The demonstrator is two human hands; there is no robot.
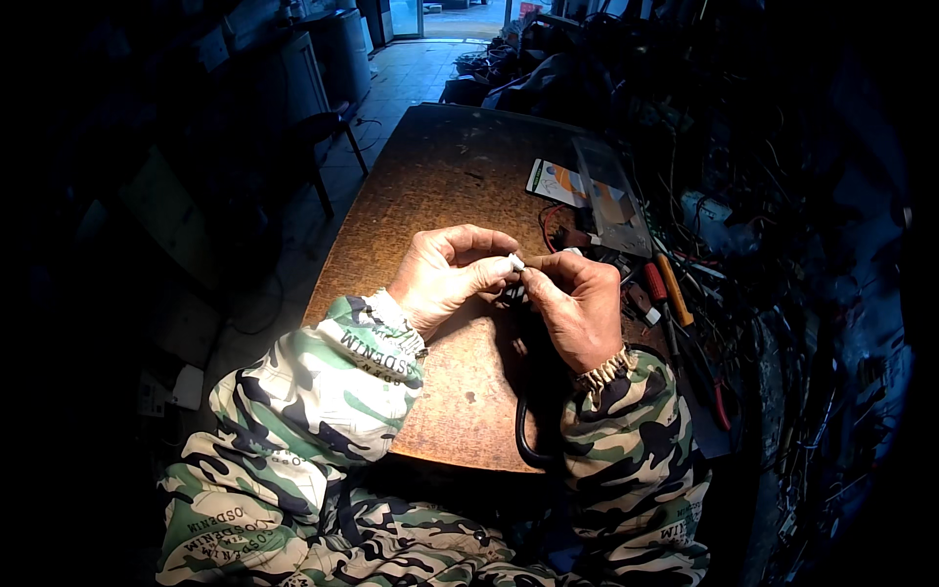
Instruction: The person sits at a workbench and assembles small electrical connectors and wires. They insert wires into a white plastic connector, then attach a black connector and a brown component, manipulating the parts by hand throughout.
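Above the worn brown tabletop [391,215], my two hands meet at a small white plastic piece [516,262], which looks like a connector. My left hand [445,274] pinches it between thumb and fingers. From the other side, the thumb and fingertips of my right hand [579,305] press together at its end; whether they also hold a thin wire cannot be made out. A dark bundle beneath the fingers is mostly in shadow. A thick black cable [524,430] curves down past the table's near edge beside my right sleeve.
Right of my hands lie a red-handled screwdriver [654,282], a yellow-handled tool [675,291] and a red-handled tool [721,406]. Beyond them are a printed card [556,183] and a clear plastic sheet [618,230]. Tangled wires crowd the right side. A dark stool [318,129] stands left.
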